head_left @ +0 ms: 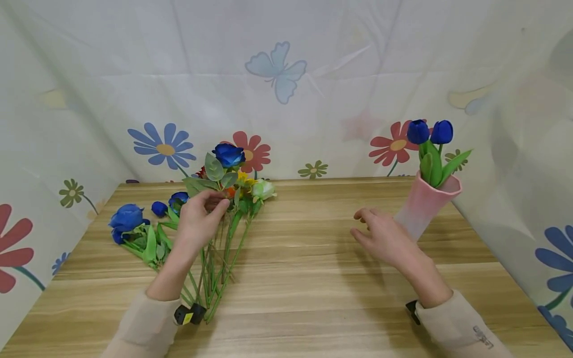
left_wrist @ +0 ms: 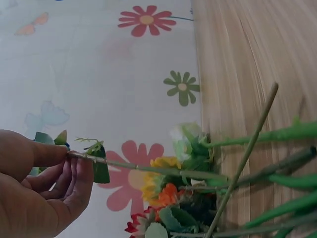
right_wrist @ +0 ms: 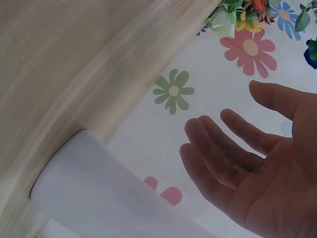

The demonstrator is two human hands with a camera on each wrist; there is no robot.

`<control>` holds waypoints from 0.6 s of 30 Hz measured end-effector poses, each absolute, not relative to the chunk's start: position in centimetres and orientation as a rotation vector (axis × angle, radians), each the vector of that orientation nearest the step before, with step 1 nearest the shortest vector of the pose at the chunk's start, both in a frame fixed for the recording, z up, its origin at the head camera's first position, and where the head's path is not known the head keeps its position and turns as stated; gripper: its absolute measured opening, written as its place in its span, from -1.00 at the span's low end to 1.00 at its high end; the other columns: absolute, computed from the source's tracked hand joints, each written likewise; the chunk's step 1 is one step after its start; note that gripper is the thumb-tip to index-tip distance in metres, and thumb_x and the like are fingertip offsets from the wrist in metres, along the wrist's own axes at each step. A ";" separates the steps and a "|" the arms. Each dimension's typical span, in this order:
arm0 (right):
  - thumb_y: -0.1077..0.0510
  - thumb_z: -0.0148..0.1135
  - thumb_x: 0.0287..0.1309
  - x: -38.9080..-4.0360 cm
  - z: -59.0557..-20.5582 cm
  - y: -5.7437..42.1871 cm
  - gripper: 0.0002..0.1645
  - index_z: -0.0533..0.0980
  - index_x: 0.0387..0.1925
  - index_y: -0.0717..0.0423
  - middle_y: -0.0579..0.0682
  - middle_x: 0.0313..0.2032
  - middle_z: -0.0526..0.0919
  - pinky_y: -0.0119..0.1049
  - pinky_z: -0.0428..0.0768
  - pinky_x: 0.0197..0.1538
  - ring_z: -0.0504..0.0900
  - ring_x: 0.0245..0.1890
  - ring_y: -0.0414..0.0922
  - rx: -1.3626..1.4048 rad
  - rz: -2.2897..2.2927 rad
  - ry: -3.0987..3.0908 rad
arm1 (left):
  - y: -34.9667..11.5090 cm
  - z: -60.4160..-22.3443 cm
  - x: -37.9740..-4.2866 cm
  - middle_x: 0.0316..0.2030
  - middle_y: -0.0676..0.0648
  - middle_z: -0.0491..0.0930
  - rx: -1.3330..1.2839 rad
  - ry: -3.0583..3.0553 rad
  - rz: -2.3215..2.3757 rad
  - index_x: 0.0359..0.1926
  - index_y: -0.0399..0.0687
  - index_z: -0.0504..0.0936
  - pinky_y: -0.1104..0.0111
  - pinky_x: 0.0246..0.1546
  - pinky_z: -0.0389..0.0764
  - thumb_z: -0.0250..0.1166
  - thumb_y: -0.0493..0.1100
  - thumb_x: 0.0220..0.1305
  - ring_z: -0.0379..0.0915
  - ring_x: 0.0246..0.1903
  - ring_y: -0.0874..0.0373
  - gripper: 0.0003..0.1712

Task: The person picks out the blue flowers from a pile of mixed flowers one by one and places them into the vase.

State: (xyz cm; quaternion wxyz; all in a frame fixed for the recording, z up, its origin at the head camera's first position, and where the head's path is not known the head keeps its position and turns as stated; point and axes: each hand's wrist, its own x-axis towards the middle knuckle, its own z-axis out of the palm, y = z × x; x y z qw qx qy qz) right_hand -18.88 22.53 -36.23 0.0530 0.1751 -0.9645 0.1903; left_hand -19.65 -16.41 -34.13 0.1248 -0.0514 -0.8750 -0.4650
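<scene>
My left hand (head_left: 201,219) pinches the stem (left_wrist: 124,164) of a blue rose (head_left: 229,155) between thumb and fingers, raised above the pile of flowers. Grey-green leaves (head_left: 215,168) sit below its bloom. Under that hand lie a white rose (head_left: 263,189), a yellow flower (left_wrist: 163,163) and an orange flower (left_wrist: 171,193). On the right, my right hand (head_left: 385,236) is held with relaxed, slightly bent fingers and nothing in them. It is beside the pink and white vase (head_left: 431,199), which holds two blue tulips (head_left: 418,132).
More blue flowers (head_left: 127,219) with green leaves lie at the left of the wooden table (head_left: 304,278). Several green stems (head_left: 219,283) spread toward the front edge. A flower-printed cloth (head_left: 331,109) hangs behind the table and at its sides.
</scene>
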 end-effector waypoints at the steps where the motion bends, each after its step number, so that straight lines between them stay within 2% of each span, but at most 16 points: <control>1: 0.09 0.34 0.37 -18.8 -36.3 22.5 -0.60 0.56 0.06 0.30 0.23 -0.05 0.67 0.06 0.67 -0.10 0.68 -0.11 0.15 0.537 0.591 -2.930 | -16.1 -34.1 -19.7 -0.07 -0.27 0.66 -0.157 -2.542 -1.372 0.09 -0.34 0.63 0.12 -0.13 0.62 0.24 -0.18 0.52 0.59 -0.08 -0.11 -0.70; 8: 0.10 0.35 0.36 -18.6 -36.4 22.0 -0.62 0.57 0.05 0.29 0.20 -0.07 0.67 0.04 0.69 -0.13 0.69 -0.11 0.14 0.564 0.631 -2.918 | -14.0 -34.4 -19.8 -0.15 -0.23 0.68 -0.221 -2.491 -1.512 0.04 -0.33 0.64 0.35 -0.31 0.65 0.28 -0.21 0.48 0.65 -0.22 -0.07 -0.74; 13: 0.11 0.36 0.34 -18.4 -36.5 21.4 -0.64 0.59 0.03 0.28 0.19 -0.09 0.69 0.03 0.69 -0.13 0.70 -0.13 0.13 0.606 0.625 -2.909 | -12.7 -34.7 -20.0 -0.25 -0.17 0.69 -0.261 -2.479 -1.559 -0.05 -0.28 0.68 0.33 -0.32 0.67 0.34 -0.23 0.43 0.68 -0.35 0.00 -0.81; 18: 0.14 0.36 0.34 -18.3 -36.6 20.5 -0.67 0.59 0.02 0.27 0.16 -0.08 0.69 0.02 0.68 -0.09 0.69 -0.11 0.12 0.650 0.646 -2.928 | -11.6 -35.0 -20.1 -0.27 -0.14 0.67 -0.297 -2.468 -1.625 -0.07 -0.26 0.68 0.33 -0.31 0.70 0.35 -0.24 0.42 0.70 -0.36 0.05 -0.84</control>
